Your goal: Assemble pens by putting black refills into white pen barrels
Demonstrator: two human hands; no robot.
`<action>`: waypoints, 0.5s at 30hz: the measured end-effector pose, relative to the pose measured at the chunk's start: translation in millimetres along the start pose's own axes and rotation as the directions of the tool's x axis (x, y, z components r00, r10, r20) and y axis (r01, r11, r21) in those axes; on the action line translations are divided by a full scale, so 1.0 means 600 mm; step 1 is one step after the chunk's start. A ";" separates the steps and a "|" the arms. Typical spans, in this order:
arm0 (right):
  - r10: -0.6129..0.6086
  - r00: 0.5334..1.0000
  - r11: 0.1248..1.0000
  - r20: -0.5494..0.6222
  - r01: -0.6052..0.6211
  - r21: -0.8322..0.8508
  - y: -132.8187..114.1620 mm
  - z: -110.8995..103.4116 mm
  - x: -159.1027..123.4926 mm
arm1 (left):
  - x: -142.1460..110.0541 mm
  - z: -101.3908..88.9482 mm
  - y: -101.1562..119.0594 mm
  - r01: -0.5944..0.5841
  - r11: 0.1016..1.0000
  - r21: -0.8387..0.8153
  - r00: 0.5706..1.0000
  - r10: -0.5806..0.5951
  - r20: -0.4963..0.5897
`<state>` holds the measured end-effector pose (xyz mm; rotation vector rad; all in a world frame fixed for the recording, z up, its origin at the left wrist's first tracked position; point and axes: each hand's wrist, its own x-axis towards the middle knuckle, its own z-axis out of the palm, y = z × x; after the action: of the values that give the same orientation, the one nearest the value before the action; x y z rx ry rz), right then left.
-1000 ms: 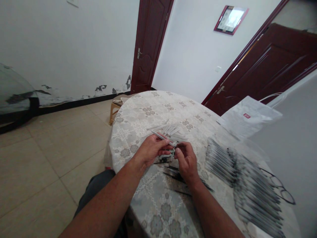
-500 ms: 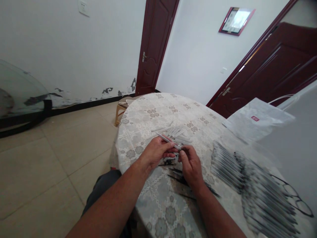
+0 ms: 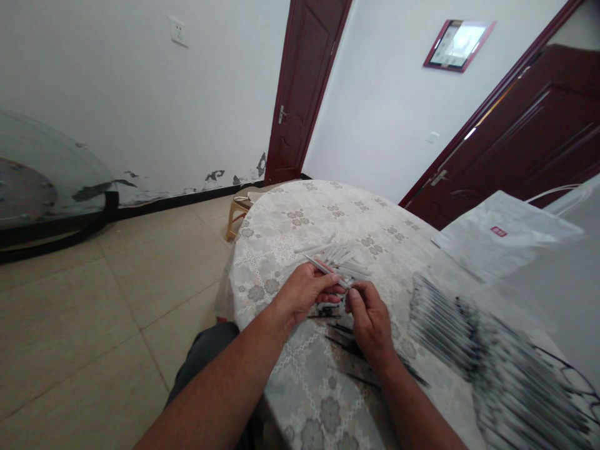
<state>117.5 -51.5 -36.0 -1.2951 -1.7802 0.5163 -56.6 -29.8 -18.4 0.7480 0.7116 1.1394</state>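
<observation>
Fingers of the left hand were closed around a pen barrel, its lower end pinched by the right hand.

Surroundings logged from the head view: room, furniture, bystander items.

I see a round table under a pale floral lace tablecloth, standing on a beige tiled floor. A small wooden stool sits just beside the table's far left edge. A white paper bag with a small red label lies on the table's right side. A round glass tabletop leans against the left wall, which carries a white wall socket and flaking paint near the black skirting. Two dark red doors: one shut, one at right. A framed picture hangs between them.
</observation>
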 end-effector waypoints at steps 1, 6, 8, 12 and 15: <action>0.004 1.000 1.000 0.000 -0.004 -0.011 -0.001 0.000 0.000 | 0.000 0.000 0.000 -0.001 1.000 0.001 1.000 0.001 -0.001; 0.043 0.999 0.999 0.013 -0.043 0.024 -0.002 0.004 0.000 | -0.001 0.001 0.001 0.005 1.000 0.003 1.000 -0.005 0.017; 0.078 0.997 0.994 0.027 -0.080 0.079 -0.004 0.006 0.000 | -0.001 0.002 0.002 0.006 1.000 0.017 1.000 -0.007 0.013; 0.147 0.989 0.973 0.012 -0.147 0.178 -0.004 0.009 0.008 | 0.001 0.001 0.006 0.020 0.999 0.038 1.000 -0.021 0.003; 0.215 0.977 0.940 -0.014 -0.203 0.273 0.001 0.008 0.019 | 0.008 -0.002 0.008 0.009 0.999 0.051 0.999 -0.008 -0.033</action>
<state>113.1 -40.4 -34.8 -1.2957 -1.4832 0.8148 -59.0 -23.9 -15.9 0.7697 0.7734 1.1317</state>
